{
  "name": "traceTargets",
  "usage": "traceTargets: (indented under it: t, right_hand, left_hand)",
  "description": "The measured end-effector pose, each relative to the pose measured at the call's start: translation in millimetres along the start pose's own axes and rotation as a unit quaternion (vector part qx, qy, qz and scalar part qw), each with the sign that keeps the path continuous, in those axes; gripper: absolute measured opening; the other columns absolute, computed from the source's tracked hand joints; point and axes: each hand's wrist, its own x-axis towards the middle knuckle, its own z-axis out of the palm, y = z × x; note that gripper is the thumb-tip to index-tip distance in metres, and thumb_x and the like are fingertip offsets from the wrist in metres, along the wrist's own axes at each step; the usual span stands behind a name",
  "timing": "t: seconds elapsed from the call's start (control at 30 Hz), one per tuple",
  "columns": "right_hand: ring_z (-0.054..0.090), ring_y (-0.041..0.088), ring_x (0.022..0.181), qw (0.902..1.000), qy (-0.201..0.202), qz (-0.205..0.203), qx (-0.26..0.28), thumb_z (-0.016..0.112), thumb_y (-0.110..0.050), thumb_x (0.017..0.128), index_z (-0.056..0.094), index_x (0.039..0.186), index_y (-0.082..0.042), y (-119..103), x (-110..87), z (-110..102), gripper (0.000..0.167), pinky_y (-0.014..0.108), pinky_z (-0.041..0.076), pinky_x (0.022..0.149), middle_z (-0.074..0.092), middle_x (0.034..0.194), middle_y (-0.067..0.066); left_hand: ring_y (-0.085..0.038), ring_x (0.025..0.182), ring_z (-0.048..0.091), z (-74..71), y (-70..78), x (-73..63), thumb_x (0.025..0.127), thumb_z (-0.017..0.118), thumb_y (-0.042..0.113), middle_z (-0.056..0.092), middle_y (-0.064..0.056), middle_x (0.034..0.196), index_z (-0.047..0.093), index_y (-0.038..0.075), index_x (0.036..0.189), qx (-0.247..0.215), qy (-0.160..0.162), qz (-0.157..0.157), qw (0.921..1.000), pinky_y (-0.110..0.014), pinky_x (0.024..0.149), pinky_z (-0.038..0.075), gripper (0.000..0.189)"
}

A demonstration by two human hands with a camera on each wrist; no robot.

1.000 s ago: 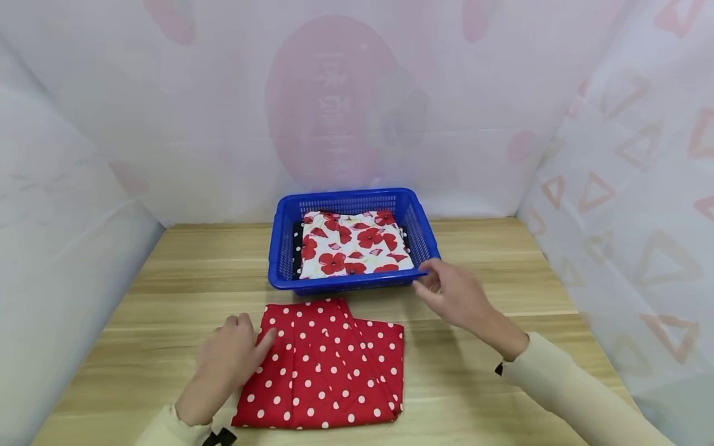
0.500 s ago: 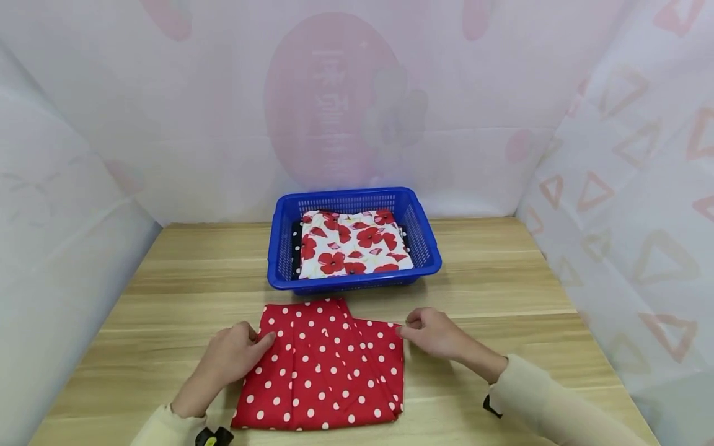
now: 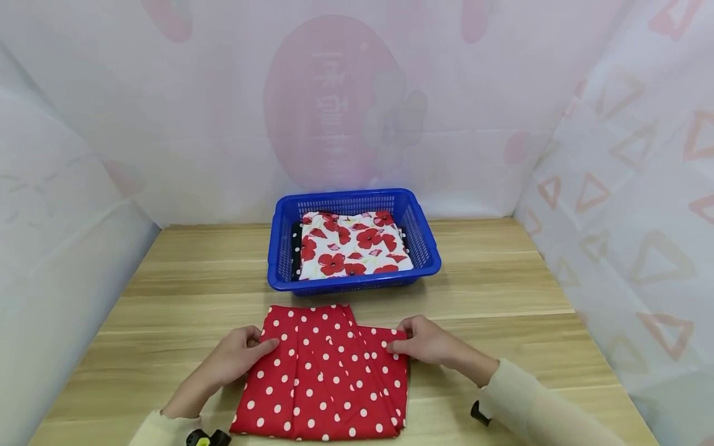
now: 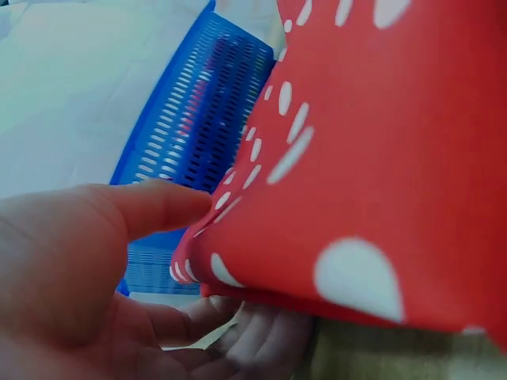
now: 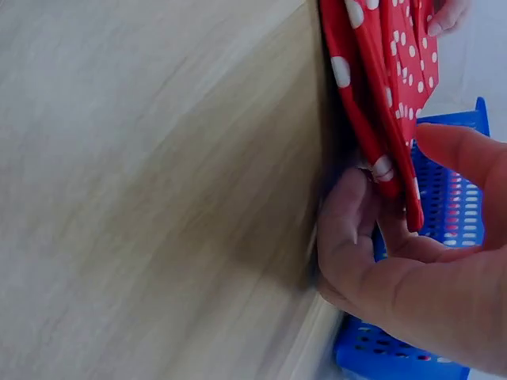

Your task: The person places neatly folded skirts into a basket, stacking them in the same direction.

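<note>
A folded red cloth with white polka dots lies near the front of the table, one upper corner stepped lower at the right. My left hand grips its left edge, thumb on top; the left wrist view shows the fingers tucked beneath the fabric. On the opposite side my right hand pinches the right edge. In the right wrist view, the folded layers sit between thumb and curled fingers. The cloth's edges look slightly raised in both wrist views.
Behind the cloth stands a blue plastic basket. It holds a folded white cloth with red flowers atop a black dotted cloth. White printed sheets wall the wooden table at back and sides.
My right hand has come from the basket's front corner down to the red cloth's right edge and taken hold. My left hand has closed on the left edge, and the cloth has shifted slightly nearer.
</note>
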Motion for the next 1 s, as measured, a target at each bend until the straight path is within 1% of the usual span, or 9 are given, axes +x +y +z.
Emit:
traceTargets:
  t: [0.1, 0.17, 0.23, 0.33, 0.5, 0.6, 0.77, 0.87, 1.0]
  right_hand:
    - [0.06, 0.016, 0.076, 0.9996, -0.012, -0.004, 0.024, 0.079, -0.023, 0.095, 0.065, 0.101, -0.005, -1.1, -1.2, 1.3, 0.023, 0.026, 0.05, 0.064, 0.069, 0.088, 0.006]
    - [0.065, 0.016, 0.079, 0.9988, -0.025, 0.0, 0.042, 0.079, -0.023, 0.095, 0.068, 0.107, -0.004, -1.6, -1.8, 1.9, 0.025, 0.028, 0.057, 0.069, 0.072, 0.092, 0.006]
    - [0.068, 0.016, 0.08, 0.9974, -0.041, 0.008, 0.058, 0.079, -0.023, 0.095, 0.07, 0.112, -0.003, -1.7, -2.4, 2.3, 0.028, 0.029, 0.061, 0.073, 0.075, 0.095, 0.006]
    - [0.072, 0.017, 0.084, 0.9943, -0.068, 0.016, 0.08, 0.079, -0.024, 0.095, 0.073, 0.117, -0.004, -0.1, -3.0, 3.1, 0.031, 0.03, 0.063, 0.078, 0.078, 0.101, 0.006]
    - [0.075, 0.019, 0.093, 0.9897, -0.089, 0.019, 0.11, 0.079, -0.021, 0.095, 0.068, 0.127, -0.003, 2.7, -4.2, 5.4, 0.039, 0.033, 0.066, 0.084, 0.077, 0.109, 0.007]
    - [0.078, 0.019, 0.094, 0.9893, -0.085, 0.015, 0.117, 0.078, -0.02, 0.096, 0.068, 0.127, -0.002, 2.6, -5.3, 6.5, 0.038, 0.036, 0.067, 0.085, 0.078, 0.109, 0.007]
    - [0.079, 0.019, 0.092, 0.9908, -0.062, 0.014, 0.12, 0.077, -0.019, 0.096, 0.07, 0.123, 0.001, -0.5, -10.5, 5.3, 0.034, 0.036, 0.067, 0.085, 0.08, 0.107, 0.007]
    - [0.078, 0.018, 0.092, 0.9921, -0.054, 0.008, 0.113, 0.077, -0.019, 0.096, 0.071, 0.12, 0.001, -4.5, -15.4, 0.8, 0.032, 0.034, 0.066, 0.084, 0.08, 0.106, 0.007]
    - [0.077, 0.017, 0.09, 0.9947, -0.046, -0.002, 0.092, 0.078, -0.022, 0.096, 0.072, 0.118, 0.0, -15.5, -24.5, -10.7, 0.031, 0.031, 0.064, 0.081, 0.081, 0.102, 0.006]
  left_hand:
    - [-0.019, 0.079, 0.07, 0.4, 0.2, -3.7, 0.1, 0.072, 0.036, 0.07, -0.009, 0.098, 0.058, -0.002, 0.121, -0.023, -0.008, 0.007, 0.9997, -0.033, 0.072, 0.064, 0.046]
    - [-0.018, 0.083, 0.073, 1.1, -0.3, -6.0, 0.1, 0.072, 0.036, 0.072, -0.01, 0.103, 0.054, -0.003, 0.127, -0.046, -0.02, 0.009, 0.9987, -0.035, 0.074, 0.066, 0.051]
    - [-0.019, 0.086, 0.076, 2.1, -1.5, -8.2, 0.1, 0.073, 0.035, 0.074, -0.011, 0.108, 0.05, -0.004, 0.133, -0.071, -0.035, 0.007, 0.9968, -0.038, 0.077, 0.067, 0.056]
    - [-0.021, 0.089, 0.078, 3.0, -4.1, -9.8, 0.1, 0.073, 0.034, 0.076, -0.012, 0.111, 0.047, -0.006, 0.139, -0.097, -0.053, 0.008, 0.9939, -0.04, 0.079, 0.068, 0.062]
    - [-0.023, 0.088, 0.079, 2.7, -9.4, -12.9, 0.103, 0.069, 0.032, 0.078, -0.012, 0.107, 0.052, -0.012, 0.14, -0.12, -0.071, 0.02, 0.9901, -0.039, 0.078, 0.067, 0.06]
    - [-0.025, 0.089, 0.079, 2.4, -12.3, -18.0, 0.104, 0.068, 0.032, 0.078, -0.012, 0.107, 0.052, -0.013, 0.141, -0.135, -0.085, 0.019, 0.9871, -0.039, 0.078, 0.067, 0.06]
    - [-0.028, 0.098, 0.08, 1.9, -11.0, -29.9, 0.104, 0.068, 0.033, 0.077, -0.014, 0.115, 0.046, -0.014, 0.146, -0.171, -0.11, 0.007, 0.979, -0.04, 0.084, 0.067, 0.067]
    - [-0.03, 0.103, 0.08, 1.1, -7.0, -40.6, 0.104, 0.068, 0.033, 0.077, -0.017, 0.12, 0.041, -0.016, 0.149, -0.194, -0.121, 0.004, 0.9735, -0.042, 0.087, 0.067, 0.072]
    - [-0.032, 0.106, 0.079, -4.2, 2.5, -59.7, 0.105, 0.066, 0.035, 0.076, -0.019, 0.124, 0.034, -0.017, 0.152, -0.217, -0.125, 0.006, 0.9682, -0.042, 0.089, 0.066, 0.077]
